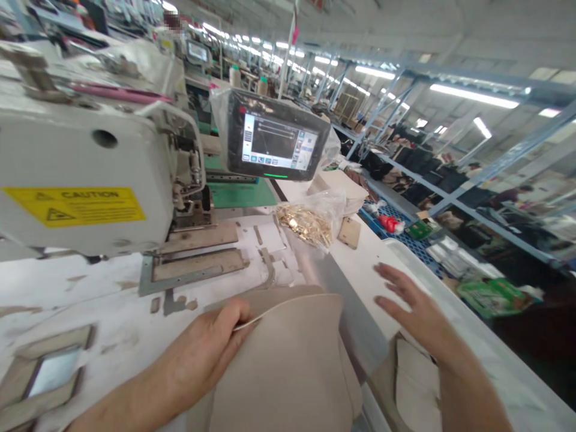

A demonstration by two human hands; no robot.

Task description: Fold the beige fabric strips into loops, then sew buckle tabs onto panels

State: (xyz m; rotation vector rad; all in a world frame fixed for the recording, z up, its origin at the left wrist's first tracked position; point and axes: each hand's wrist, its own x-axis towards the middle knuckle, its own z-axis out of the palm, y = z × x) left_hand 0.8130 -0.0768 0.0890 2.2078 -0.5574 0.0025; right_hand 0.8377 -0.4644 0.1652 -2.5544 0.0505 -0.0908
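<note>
My left hand (207, 348) grips the upper edge of a curved beige panel (283, 372), which looks like leather or synthetic leather and has a thin pale layer showing at its edge. My right hand (416, 306) hangs open, fingers spread, over the white worktable (364, 270), holding nothing. Just below it lies a beige cut piece (416, 384). Ahead of the panel sits the flat template plate (195, 267) under the white industrial sewing machine head (81, 180). A clear bag of small brass parts (306, 225) lies beyond my hands.
A touchscreen control panel (274, 135) stands beside the machine head. A tan rectangular piece (350, 233) lies by the bag. A white tray edge (454, 294) runs along the right, past a blue crate (396, 231). Long rows of workstations and shelving stretch behind.
</note>
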